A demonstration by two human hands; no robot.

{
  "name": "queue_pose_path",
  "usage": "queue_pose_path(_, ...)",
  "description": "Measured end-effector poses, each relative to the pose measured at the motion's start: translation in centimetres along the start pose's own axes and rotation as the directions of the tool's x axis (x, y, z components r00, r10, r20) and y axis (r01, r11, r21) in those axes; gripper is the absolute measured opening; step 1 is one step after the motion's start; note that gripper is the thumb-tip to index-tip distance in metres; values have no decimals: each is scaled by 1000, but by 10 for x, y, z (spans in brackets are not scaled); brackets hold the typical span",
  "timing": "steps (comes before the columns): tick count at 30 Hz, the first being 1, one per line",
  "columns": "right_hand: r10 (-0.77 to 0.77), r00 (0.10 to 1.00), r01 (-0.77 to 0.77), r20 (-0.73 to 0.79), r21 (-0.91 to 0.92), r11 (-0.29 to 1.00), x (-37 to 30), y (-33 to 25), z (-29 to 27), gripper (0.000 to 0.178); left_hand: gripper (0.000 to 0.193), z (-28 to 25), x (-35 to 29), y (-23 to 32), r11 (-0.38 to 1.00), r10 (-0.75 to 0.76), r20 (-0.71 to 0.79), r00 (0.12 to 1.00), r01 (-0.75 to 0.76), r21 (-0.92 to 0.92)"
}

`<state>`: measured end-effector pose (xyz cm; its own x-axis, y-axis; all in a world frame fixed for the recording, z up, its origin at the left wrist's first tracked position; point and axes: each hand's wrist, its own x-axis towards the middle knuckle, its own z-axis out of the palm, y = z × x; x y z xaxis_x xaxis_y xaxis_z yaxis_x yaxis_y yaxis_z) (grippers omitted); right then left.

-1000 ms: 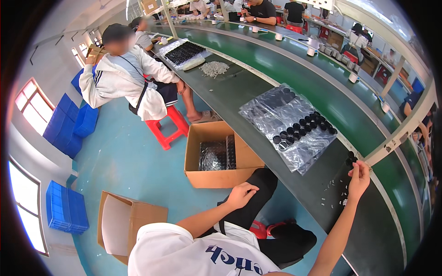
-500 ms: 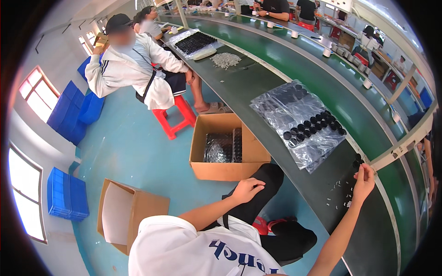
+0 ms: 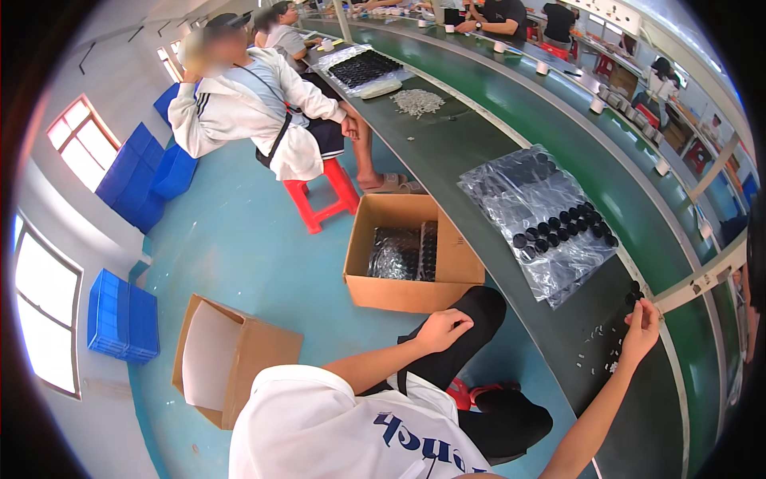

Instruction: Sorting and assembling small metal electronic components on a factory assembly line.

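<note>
My right hand (image 3: 643, 329) reaches over the dark green bench, its fingertips pinched at a small group of black round caps (image 3: 633, 294); one cap seems to be between the fingers. Small white pieces (image 3: 598, 351) lie scattered on the bench beside that wrist. My left hand (image 3: 445, 330) rests above my knee with fingers curled together; whatever it holds, if anything, is too small to make out. Ahead of the right hand, several more black round caps (image 3: 565, 227) stand in rows on a clear plastic sheet (image 3: 550, 275) with bubble-like pockets.
An open cardboard box (image 3: 399, 294) with packed trays sits on the floor against the bench. Another cardboard box (image 3: 263, 359) stands at my left. A seated person (image 3: 275, 112) on a red stool (image 3: 323, 199) is farther along. A white post (image 3: 702, 279) rises beside my right hand.
The whole view has shifted, so things appear farther right. My right hand stays at the black caps, and my left hand keeps its place by the knee.
</note>
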<state>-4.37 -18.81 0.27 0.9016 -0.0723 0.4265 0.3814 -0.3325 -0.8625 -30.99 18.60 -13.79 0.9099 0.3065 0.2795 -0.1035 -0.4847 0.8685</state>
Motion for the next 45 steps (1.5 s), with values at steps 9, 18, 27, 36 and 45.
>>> queue_pose_path(9,-27,1000,26,14,56,998,0,-2,5,15,16,-2,-1,1,1000,-26,17,1000,26,-8)
queue_pose_path(18,-42,998,40,54,45,998,1,1,5,18,15,-2,-2,-4,1000,-10,14,1000,10,-22)
queue_pose_path(27,-28,998,25,52,54,998,-1,-3,4,18,16,-2,-3,-3,1000,0,21,1000,1,-30)
queue_pose_path(36,-27,999,24,41,65,998,-3,-6,7,18,15,-5,-3,1,998,-50,31,998,51,-47)
queue_pose_path(45,15,999,-18,30,96,995,-6,-18,12,16,14,-5,-4,2,993,-113,20,993,113,-39)
